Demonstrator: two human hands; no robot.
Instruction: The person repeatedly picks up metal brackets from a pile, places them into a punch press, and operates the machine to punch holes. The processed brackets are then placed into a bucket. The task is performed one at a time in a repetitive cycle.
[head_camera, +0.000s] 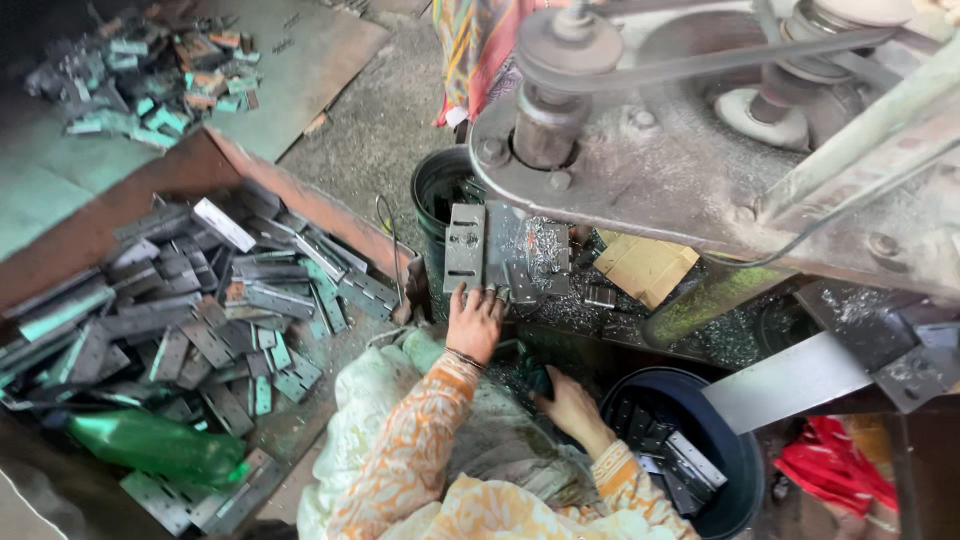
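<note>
Sleeves (425, 440): orange-and-cream floral print, same on both arms. Bangle (466, 358) at left wrist: dark. Hinge plates (505, 250) on the tabletop: dull grey steel, flecked with bright silver shavings. Heap of hinges (200, 320) in the rust-brown tray (290, 195): grey, some tinted green. Bottle (160, 445): translucent green. Bucket (715, 440): dark blue rim, black-grey parts inside. Wooden block (645, 265): pale yellow. Cloth (835, 465) at lower right: red. Machine pulley (565, 50): grimy grey-brown.
</note>
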